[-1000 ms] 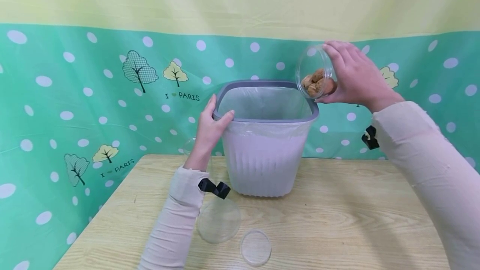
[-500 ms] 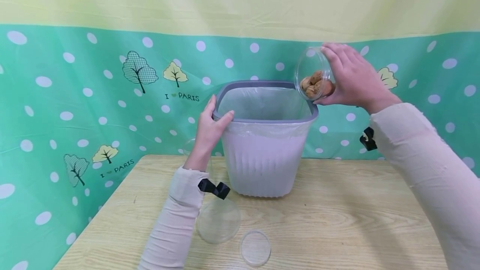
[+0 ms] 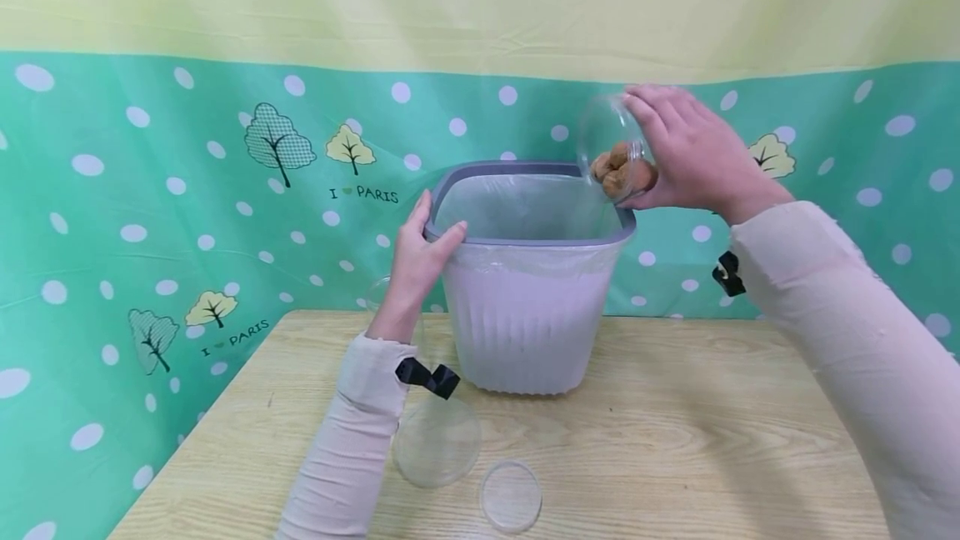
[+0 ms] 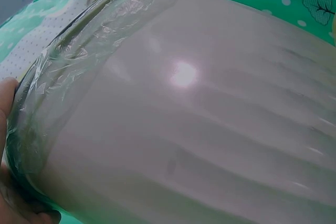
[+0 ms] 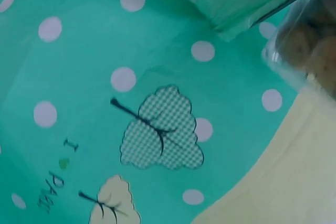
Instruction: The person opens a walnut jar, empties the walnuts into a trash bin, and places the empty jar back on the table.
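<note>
A whitish trash bin [image 3: 525, 315] with a grey rim [image 3: 536, 242] and a clear plastic liner stands upright on the table in the head view. My left hand [image 3: 420, 261] grips the rim at its left side. In my right hand [image 3: 693, 152] is a clear round jar [image 3: 603, 119], tipped on its side with its mouth to the left, over the bin's right rim. Several brown lumps like walnuts [image 3: 618, 169] lie inside the jar. The left wrist view shows the bin's side [image 4: 184, 108] and the crinkled liner [image 4: 68, 77].
Two clear round lids, a larger one [image 3: 437, 442] and a smaller one [image 3: 511, 496], lie on the wooden table [image 3: 675, 440] in front of the bin. A clear container [image 3: 377, 290] is partly hidden behind the left wrist. A patterned cloth [image 3: 225, 148] hangs behind.
My right hand has moved slightly left with the jar, which now reaches a little further over the bin. The lumps stay inside it. My left hand has not moved.
</note>
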Available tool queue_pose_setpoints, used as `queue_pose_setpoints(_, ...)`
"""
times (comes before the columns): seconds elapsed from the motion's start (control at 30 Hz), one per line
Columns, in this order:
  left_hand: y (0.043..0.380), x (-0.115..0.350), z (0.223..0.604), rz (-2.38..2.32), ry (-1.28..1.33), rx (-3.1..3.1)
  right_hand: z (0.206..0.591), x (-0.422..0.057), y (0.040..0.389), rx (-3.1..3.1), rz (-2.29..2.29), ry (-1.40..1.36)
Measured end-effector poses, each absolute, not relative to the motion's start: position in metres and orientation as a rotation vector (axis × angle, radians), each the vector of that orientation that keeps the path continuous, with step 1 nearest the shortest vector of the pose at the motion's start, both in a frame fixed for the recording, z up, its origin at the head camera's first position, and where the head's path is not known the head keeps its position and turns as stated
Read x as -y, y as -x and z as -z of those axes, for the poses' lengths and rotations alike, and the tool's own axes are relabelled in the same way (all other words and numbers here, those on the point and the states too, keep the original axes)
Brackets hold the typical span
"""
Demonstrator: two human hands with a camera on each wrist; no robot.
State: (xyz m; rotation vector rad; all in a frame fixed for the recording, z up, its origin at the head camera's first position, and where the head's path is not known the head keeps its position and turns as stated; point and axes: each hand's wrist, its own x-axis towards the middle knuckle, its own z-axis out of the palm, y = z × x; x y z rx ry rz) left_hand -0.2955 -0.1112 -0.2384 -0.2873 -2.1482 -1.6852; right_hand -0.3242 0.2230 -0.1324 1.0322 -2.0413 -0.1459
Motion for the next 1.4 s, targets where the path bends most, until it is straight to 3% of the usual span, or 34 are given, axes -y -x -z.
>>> queue_pose_setpoints(1.4, 0.2968, 0.1115, 0.2386, 1.667, 0.281, 2.159, 0.1376, -0.2294, 0.3256, 2.059, 0.115, -0.998)
